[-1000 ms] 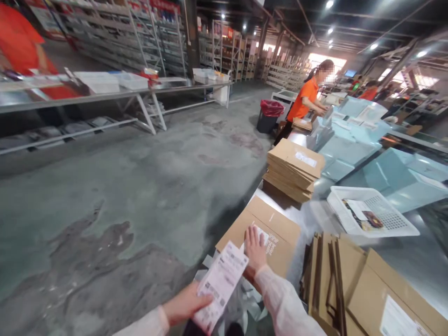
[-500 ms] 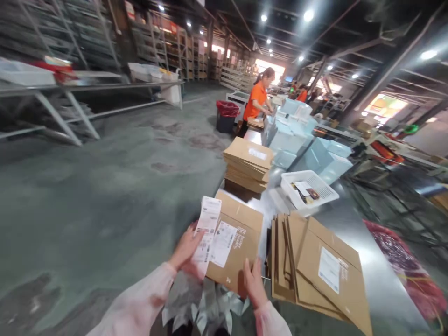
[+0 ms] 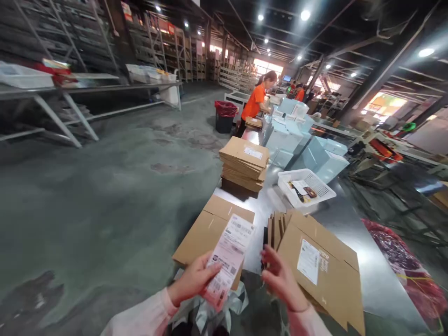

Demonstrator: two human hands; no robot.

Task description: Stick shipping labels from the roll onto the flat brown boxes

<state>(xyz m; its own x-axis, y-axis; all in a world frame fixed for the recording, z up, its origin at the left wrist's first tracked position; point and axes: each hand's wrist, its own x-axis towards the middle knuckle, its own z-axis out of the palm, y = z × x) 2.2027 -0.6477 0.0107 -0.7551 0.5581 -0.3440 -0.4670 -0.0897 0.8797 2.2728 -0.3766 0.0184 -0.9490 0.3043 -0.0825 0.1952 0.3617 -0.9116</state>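
My left hand (image 3: pixel 196 276) grips a strip of printed shipping labels (image 3: pixel 229 256), thumb on top. Under the strip lies a flat folded cardboard carton (image 3: pixel 199 233) at the metal table's near left edge; no label shows on its visible part. My right hand (image 3: pixel 282 276) is open, fingers apart and nothing in them, beside a leaning pile of flat cartons. The uppermost carton (image 3: pixel 336 284) of that pile bears a white label (image 3: pixel 308 261). Pale strips (image 3: pixel 224 308), perhaps label backing, hang below my left hand.
A stack of flat cartons (image 3: pixel 243 163) stands farther up the table (image 3: pixel 378 280). Beside it are a white basket (image 3: pixel 297 200) with printed items and pale blue boxes (image 3: pixel 283 135). A person in orange (image 3: pixel 254 105) works beyond, near a lined bin (image 3: pixel 224 121). Red plastic wrap (image 3: pixel 402 270) lies right.
The labelled carton in front of me has gone, leaving an unlabelled-looking one there. A labelled carton covers more of the right pile. My right hand moved right; the label strip swung right.
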